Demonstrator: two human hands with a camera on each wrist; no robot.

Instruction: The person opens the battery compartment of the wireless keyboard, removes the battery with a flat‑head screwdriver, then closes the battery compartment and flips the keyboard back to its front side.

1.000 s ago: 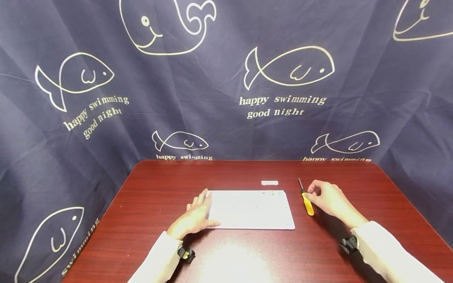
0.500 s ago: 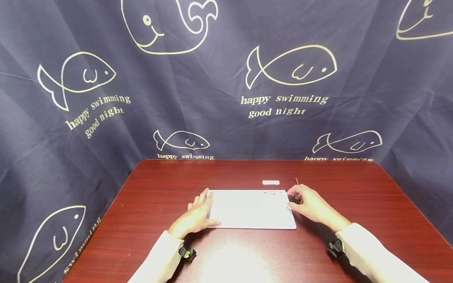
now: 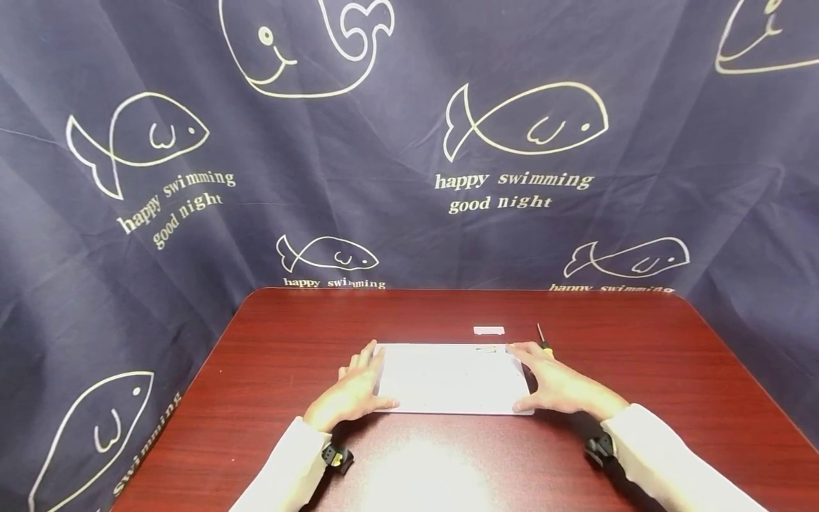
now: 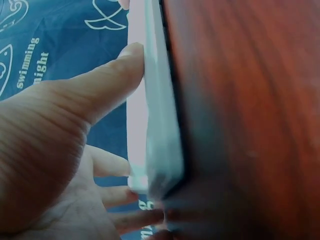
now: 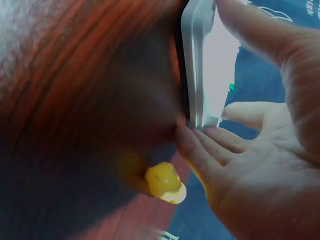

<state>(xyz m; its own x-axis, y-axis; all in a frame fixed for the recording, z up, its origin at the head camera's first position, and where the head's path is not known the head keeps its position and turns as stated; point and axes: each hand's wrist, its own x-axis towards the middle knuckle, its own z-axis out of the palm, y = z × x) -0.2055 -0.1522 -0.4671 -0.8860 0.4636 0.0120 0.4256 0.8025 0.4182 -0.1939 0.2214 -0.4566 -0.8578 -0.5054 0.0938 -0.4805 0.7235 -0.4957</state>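
A white keyboard (image 3: 448,380) lies on the table with its plain back up. Near its far right corner is an opened battery compartment (image 3: 486,349) with a bit of green. My left hand (image 3: 350,395) holds the left end, thumb on the near edge and fingers at the end, as the left wrist view confirms. At the other end my right hand (image 3: 559,384) holds the keyboard likewise, its thumb on the back and fingers against the end edge. Behind that hand lies a screwdriver (image 3: 545,347), its yellow handle mostly hidden in the head view.
A small white cover (image 3: 489,331) lies just beyond the keyboard. The reddish wooden table (image 3: 307,320) ends at a dark blue fish-print curtain (image 3: 409,142). In the right wrist view, the yellow screwdriver handle (image 5: 164,181) is close to my fingers.
My right hand has moved left from beside the screwdriver onto the keyboard's right end and now grips it. My left hand stays where it was; the keyboard has hardly moved.
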